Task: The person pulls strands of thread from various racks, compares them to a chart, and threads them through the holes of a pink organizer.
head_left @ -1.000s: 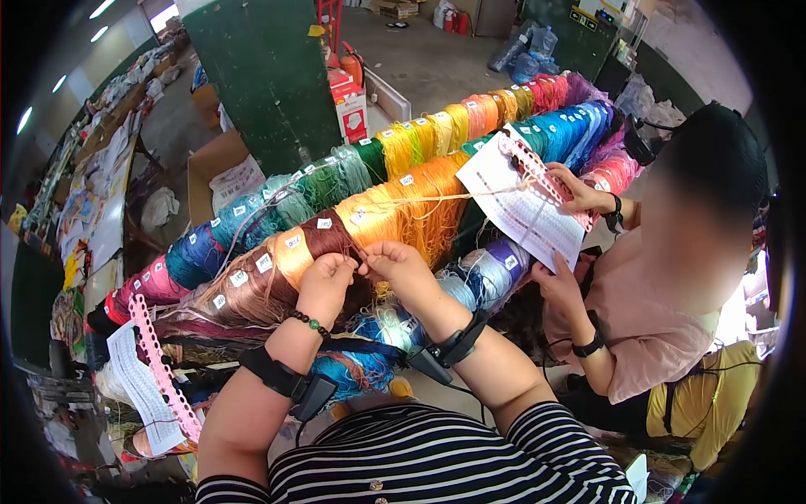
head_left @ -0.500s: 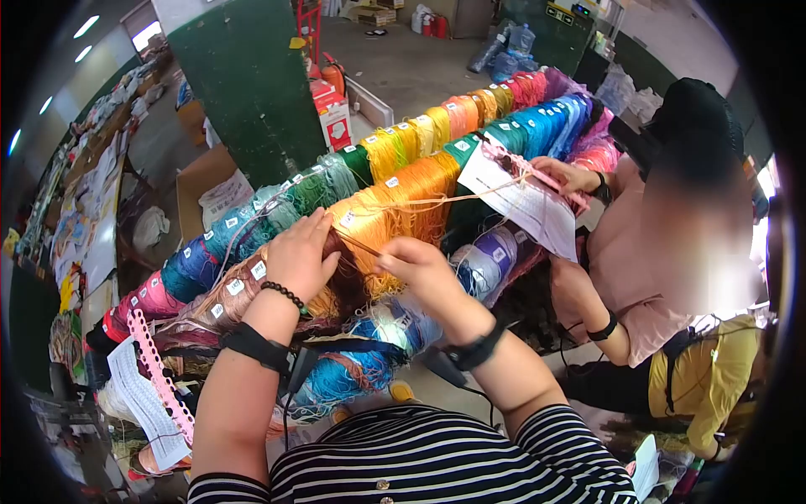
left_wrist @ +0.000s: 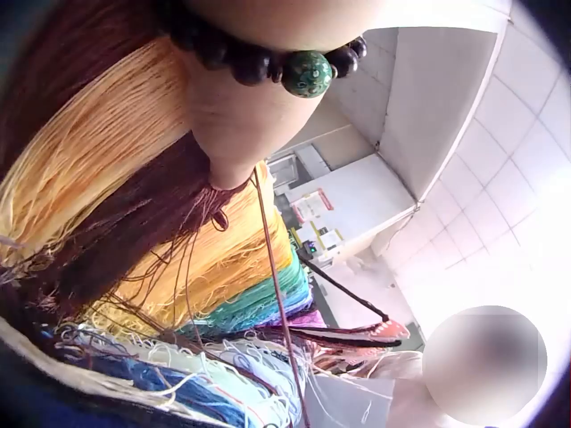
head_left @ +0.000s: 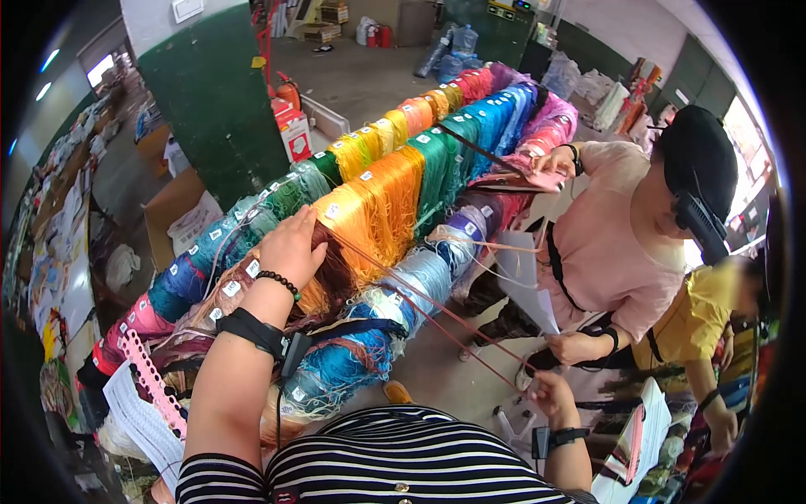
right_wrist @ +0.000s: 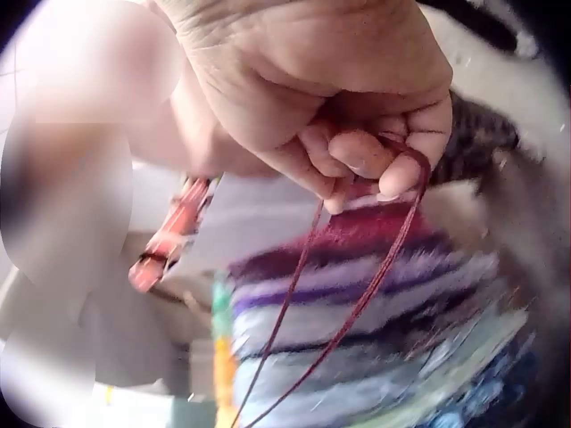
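Observation:
My left hand (head_left: 294, 244) rests with straightened fingers on top of a dark brown skein (head_left: 340, 279) hanging on the rack. In the left wrist view the skein (left_wrist: 116, 236) spreads beneath the hand, between peach and orange thread. Far out to the lower right, my right hand (head_left: 554, 399) pinches reddish-brown threads (right_wrist: 368, 294) between curled fingers. They stretch taut from beside the left hand across the pale blue skeins (head_left: 411, 281). In the right wrist view they loop over the fingers and run downward as two lines.
Rows of labelled skeins in many colours fill the rack. A person in a pink top (head_left: 625, 227) stands at the right with a paper sheet (head_left: 529, 286). A pink holed card (head_left: 155, 382) lies at lower left. A green pillar (head_left: 210, 101) rises behind.
My right hand has drawn the threads away from the brown skein, far to the lower right. My left hand has gone from pinching beside it to lying on the skein. The other person's sheet has lowered.

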Tool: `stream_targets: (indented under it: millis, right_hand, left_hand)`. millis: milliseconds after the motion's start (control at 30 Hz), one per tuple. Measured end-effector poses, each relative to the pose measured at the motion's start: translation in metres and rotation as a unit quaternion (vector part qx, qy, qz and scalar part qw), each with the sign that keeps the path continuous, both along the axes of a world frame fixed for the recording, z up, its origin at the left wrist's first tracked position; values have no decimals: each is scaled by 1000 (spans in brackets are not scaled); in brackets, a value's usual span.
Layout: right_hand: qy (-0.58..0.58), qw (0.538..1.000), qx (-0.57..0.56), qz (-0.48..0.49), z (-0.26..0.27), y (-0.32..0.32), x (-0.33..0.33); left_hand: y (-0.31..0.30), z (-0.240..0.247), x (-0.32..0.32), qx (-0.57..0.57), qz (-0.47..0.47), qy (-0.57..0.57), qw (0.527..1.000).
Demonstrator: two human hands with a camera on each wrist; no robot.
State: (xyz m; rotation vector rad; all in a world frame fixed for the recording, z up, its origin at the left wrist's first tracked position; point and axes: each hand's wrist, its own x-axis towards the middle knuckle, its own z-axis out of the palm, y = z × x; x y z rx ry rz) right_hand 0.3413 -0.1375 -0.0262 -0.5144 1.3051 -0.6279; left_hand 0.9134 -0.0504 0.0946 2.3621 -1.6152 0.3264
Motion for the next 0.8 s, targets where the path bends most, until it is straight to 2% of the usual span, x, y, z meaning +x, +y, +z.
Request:
stream_targets:
  millis: [67, 233, 300, 333, 367, 400, 433, 467, 533, 600, 667, 733, 800]
  right_hand:
    - [134, 977, 60, -158, -80, 30, -107]
    - [203, 973, -11, -110, -77, 99, -143]
    - [48, 996, -73, 21, 29, 101, -1]
    - [21, 990, -92, 105, 48, 92, 41]
    - [41, 977, -122, 168, 56, 82, 75]
    - [-27, 964, -161, 210, 84, 74, 118]
    - [-60, 952, -167, 249, 91, 58, 151]
    - [-128, 926, -223, 276, 90, 43, 186]
    - [-215, 900, -236, 298, 118, 18, 251]
    - [-204, 891, -272, 301, 129, -5, 310]
    - [-209, 919, -199, 268, 131, -20, 364]
    - [-222, 926, -159, 259, 125, -25, 406]
    - [-206, 922, -211, 251, 105, -22, 439]
  left_hand:
    - [0, -1, 1, 2, 0, 0, 1000]
    - [3, 2, 5, 20, -15, 14, 1000]
    - [5, 3, 11, 33, -41, 31, 998]
    - [7, 10, 13, 49, -55, 58, 996]
    - [9, 13, 17, 51, -67, 72, 994]
    - [12, 14, 20, 53, -75, 85, 992]
    - [14, 13, 23, 48, -77, 82, 992]
    - [15, 10, 26, 44, -78, 79, 993]
    - [15, 8, 26, 30, -76, 82, 993]
    - [15, 9, 23, 15, -71, 95, 993]
    - [15, 7, 22, 3, -70, 97, 993]
    - [14, 8, 21, -7, -61, 105, 993]
    - [15, 7, 22, -12, -71, 95, 993]
